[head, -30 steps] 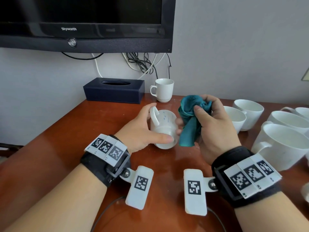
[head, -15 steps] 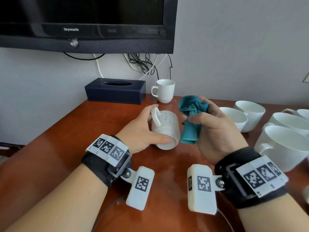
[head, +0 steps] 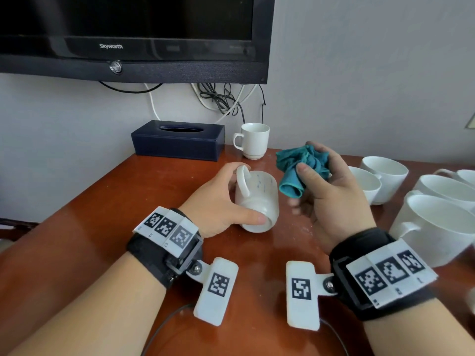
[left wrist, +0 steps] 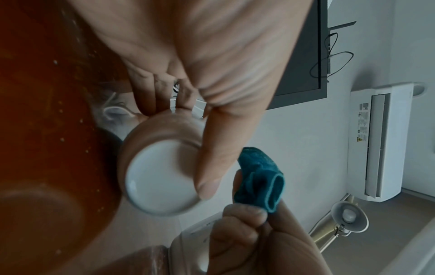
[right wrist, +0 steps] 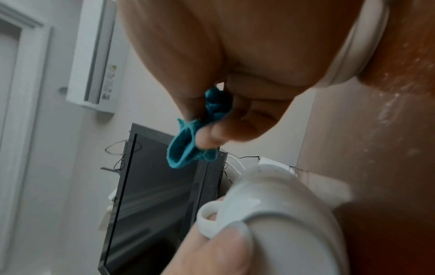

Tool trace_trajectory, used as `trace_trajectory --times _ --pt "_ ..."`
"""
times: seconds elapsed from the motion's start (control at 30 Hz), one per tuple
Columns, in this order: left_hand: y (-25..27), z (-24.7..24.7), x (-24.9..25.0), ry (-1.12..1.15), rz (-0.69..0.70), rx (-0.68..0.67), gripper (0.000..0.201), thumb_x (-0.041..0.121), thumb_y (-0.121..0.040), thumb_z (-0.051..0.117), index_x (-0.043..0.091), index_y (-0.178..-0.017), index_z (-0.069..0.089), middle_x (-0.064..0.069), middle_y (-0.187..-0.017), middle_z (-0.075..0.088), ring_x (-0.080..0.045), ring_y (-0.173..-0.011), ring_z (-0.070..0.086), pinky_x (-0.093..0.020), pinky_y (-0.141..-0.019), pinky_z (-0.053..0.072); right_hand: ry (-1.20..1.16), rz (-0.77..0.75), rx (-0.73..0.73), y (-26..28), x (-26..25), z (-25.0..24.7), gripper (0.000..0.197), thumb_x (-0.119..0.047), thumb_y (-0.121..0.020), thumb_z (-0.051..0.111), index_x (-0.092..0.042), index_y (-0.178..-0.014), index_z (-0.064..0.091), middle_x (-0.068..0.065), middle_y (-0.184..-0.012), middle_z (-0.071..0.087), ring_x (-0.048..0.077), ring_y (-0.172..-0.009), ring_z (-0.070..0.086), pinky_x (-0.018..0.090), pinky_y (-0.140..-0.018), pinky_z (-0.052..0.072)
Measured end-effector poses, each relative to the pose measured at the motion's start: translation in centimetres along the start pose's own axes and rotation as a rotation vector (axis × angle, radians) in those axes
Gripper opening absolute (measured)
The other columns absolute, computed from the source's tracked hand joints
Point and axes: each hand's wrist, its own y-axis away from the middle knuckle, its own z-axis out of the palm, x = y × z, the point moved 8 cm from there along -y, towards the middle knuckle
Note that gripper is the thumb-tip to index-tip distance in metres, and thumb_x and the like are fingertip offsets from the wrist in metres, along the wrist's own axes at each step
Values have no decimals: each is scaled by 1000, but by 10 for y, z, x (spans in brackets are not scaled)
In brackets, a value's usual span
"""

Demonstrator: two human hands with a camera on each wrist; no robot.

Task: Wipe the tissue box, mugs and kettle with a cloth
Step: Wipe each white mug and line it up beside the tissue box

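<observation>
My left hand (head: 226, 199) grips a white mug (head: 259, 201) tilted on its side above the wooden table (head: 128, 201), handle up, base toward me; its thumb lies across the base rim (left wrist: 207, 178). A bunched teal cloth (head: 300, 165) is pinched in my right hand (head: 326, 191), held just right of the mug and apart from it. The cloth's rolled end (left wrist: 263, 182) hangs near the mug's base (left wrist: 160, 182). In the right wrist view the cloth (right wrist: 193, 141) hangs above the mug (right wrist: 270, 214). A dark blue tissue box (head: 177, 141) stands at the back by the wall. No kettle is in view.
A white mug (head: 253, 140) stands upright beside the tissue box. Several more white mugs (head: 437, 222) crowd the table's right side, close to my right wrist. A television (head: 133, 37) hangs on the wall above, with cables (head: 221, 98) dangling under it.
My right hand has drawn the cloth up and to the right, away from the mug. The left hand has turned the mug a little, keeping its grip.
</observation>
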Motion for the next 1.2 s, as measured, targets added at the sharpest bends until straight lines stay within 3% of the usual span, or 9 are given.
trace_trajectory --times 0.1,0.23,0.37,0.47,0.57,0.67,0.77,1.03,1.2 --pt "2 1 6 -52 38 -13 97 42 -60 100 46 -138 42 24 -132 59 2 -123 57 -40 -109 51 103 -68 10 -1 0 -1 33 1 -98 63 -30 -110 68 6 -93 74 19 -50 54 28 -41 46" --pt "4 0 9 -69 55 -14 99 40 -61 100 46 -139 40 25 -133 58 3 -124 56 -40 -109 50 -5 -37 -41 0 1 3 42 16 -90 55 -21 -92 75 15 -100 71 30 -69 59 31 -52 51" --pt "6 0 14 -92 87 -11 100 41 -60 99 47 -139 40 26 -133 58 5 -123 56 -37 -109 50 36 -10 -125 4 3 14 15 -14 -89 61 -19 -81 73 7 -94 73 19 -73 60 31 -57 47" --pt "8 1 18 -126 101 -12 101 49 -56 97 50 -139 39 26 -133 57 2 -123 56 -37 -108 51 190 -84 -113 4 0 15 13 -18 -96 67 -29 -96 75 -5 -89 70 13 -73 58 31 -60 45" --pt "9 2 23 -178 116 -22 100 50 -60 96 52 -139 36 28 -135 52 1 -123 54 -33 -104 51 241 -132 -122 2 -1 15 48 0 -95 68 -37 -125 67 -21 -83 68 3 -77 64 21 -66 52" --pt "10 2 27 -207 144 -23 100 44 -63 97 50 -142 36 26 -136 49 2 -123 52 -30 -102 51 333 -141 -128 3 1 16 39 0 -92 72 -36 -107 76 -16 -100 74 3 -94 69 25 -81 55" --pt "10 3 29 -215 157 -32 100 44 -64 97 49 -143 36 24 -138 49 1 -125 52 -34 -106 51 503 -173 -100 3 2 15 42 -7 -89 76 -49 -96 79 -7 -116 64 3 -110 61 26 -98 53" --pt "10 -2 27 -204 135 3 94 44 -62 97 45 -137 41 24 -132 55 1 -120 55 -19 -94 48 570 -172 -208 7 4 26 39 -4 -85 80 -43 -88 80 -5 -99 61 6 -96 62 25 -86 52" --pt "10 -4 24 -171 105 5 96 55 -55 93 47 -136 42 25 -130 58 0 -121 56 -35 -104 53 575 -140 -255 8 6 28 37 -6 -85 81 -43 -87 81 -3 -99 64 6 -94 64 25 -85 51"
